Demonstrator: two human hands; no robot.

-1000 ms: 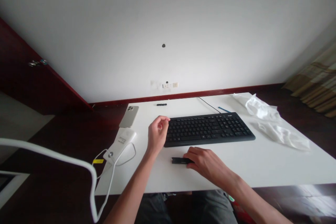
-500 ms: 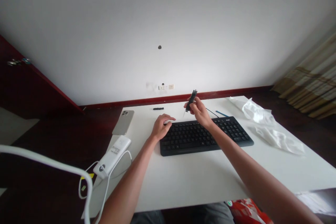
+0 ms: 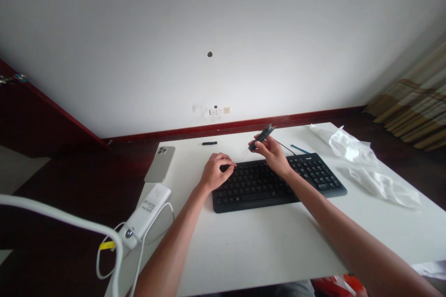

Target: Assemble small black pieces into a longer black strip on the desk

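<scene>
We hold a slim black tool in our right hand, raised above the far edge of the black keyboard — long axis tilted, upper end pointing up and to the right toward the wall, lower end down-left with a thin pale tip showing just past the fingers. Right fingers are pinched together on the tool's lower half; upper half sticks out free. Our left hand rests on the keyboard's far-left corner, fingers curled loosely, tips touching the top key rows — it holds nothing. Keyboard sits square on the white table. Left of it: a phone face down and a white power bank with cable. Right: crumpled white plastic.
</scene>
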